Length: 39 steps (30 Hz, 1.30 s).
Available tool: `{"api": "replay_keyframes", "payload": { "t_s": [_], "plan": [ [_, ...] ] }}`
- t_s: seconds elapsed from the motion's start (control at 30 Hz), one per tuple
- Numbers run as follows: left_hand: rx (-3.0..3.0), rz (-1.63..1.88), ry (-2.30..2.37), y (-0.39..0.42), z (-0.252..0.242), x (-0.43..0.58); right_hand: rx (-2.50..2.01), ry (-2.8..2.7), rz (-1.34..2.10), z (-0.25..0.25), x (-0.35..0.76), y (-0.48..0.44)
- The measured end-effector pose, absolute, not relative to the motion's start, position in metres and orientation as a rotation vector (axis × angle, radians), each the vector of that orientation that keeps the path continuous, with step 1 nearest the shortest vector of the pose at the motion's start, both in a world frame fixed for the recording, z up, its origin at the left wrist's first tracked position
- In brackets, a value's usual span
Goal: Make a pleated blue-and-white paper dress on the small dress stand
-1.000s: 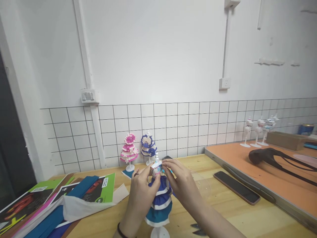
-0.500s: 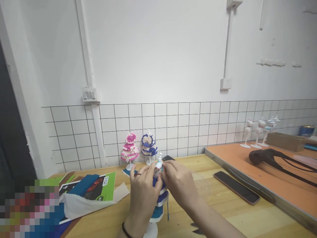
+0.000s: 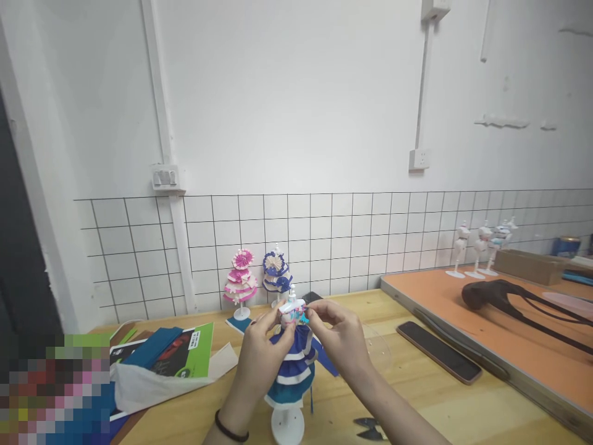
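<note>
A small white mannequin (image 3: 287, 315) stands on a round white base (image 3: 288, 425) before me, dressed in a tiered skirt (image 3: 293, 369) of blue, white and teal. My left hand (image 3: 264, 355) is closed on the left side of its torso. At the other side of the chest my right hand (image 3: 341, 337) pinches, thumb against forefinger. What it grips is too small to make out. A bit of turquoise trim (image 3: 304, 319) shows on the bodice beside those fingertips.
Behind stand a pink dressed mannequin (image 3: 241, 281) and a blue one (image 3: 276, 272). To the right lie scissors (image 3: 368, 429), a phone (image 3: 439, 352) and a raised orange board (image 3: 426, 298) bearing bare mannequins (image 3: 458, 247). Cloth (image 3: 155, 347) and a green packet (image 3: 202, 349) lie left.
The mannequin has turned and shifted slightly left, showing more of its skirt, bodice and base. My hands are farther apart at the torso, and the right fingers have moved off its near side.
</note>
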State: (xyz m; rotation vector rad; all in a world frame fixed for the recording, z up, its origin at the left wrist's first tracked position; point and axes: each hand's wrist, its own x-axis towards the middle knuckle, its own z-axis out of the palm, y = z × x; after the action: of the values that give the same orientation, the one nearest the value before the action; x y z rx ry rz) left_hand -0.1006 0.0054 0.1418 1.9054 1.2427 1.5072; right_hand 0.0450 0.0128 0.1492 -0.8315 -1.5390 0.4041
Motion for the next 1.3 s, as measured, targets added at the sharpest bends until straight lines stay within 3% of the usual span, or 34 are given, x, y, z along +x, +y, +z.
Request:
{"api": "replay_keyframes", "payload": {
  "t_s": [0.33, 0.67, 1.3],
  "plan": [
    [1.841, 1.503, 1.194, 0.009, 0.140, -0.110, -0.704, -1.286, 1.020, 0.142, 0.050, 0.012],
    [2.354, 1.456, 1.463, 0.009, 0.139, -0.110, -0.797, -1.533, 0.498, 0.146, 0.040, 0.009],
    [1.711, 1.348, 0.840, 0.009, 0.144, -0.121, -0.522, -1.170, 1.270, 0.144, 0.048, 0.007]
  ]
}}
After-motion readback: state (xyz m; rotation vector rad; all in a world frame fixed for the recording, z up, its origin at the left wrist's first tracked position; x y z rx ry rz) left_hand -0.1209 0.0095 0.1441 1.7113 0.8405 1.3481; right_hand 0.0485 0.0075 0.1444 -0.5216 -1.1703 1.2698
